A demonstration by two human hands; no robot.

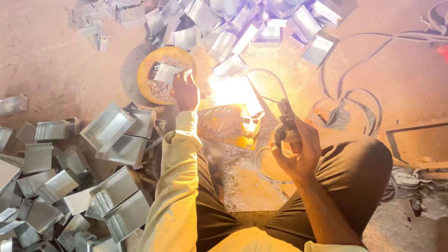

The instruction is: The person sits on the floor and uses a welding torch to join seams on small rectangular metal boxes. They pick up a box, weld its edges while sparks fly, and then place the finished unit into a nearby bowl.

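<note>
Person sits on bare dusty floor [56,60], knees apart, so the work sits between the legs within reach of both hands.

Left hand [185,91], arm in pale yellow long sleeve [175,186], is stretched forward to the round yellow shallow bowl [144,70] on the floor ahead. Fingers closed around a small bent grey sheet-metal piece [165,73], holding it over the bowl's rim; bowl also holds what looks like small metal scraps, too small to tell.

Right hand [298,149], bare forearm, is raised above the right knee, fist wrapped tight around a dark welding electrode holder [285,114], tip pointing forward and up, kept away from the work. Dark cable [270,79] loops from it across the floor.

Between the hands: yellow-lit metal block or box [228,126] with a bright glare patch just beyond it; glare washes out detail there.

Folded grey sheet-metal trays [112,130] piled at the left edge of the floor, another heap [242,23] along the far edge, both near arm's reach. More dark cables [359,60] at far right corner.
</note>
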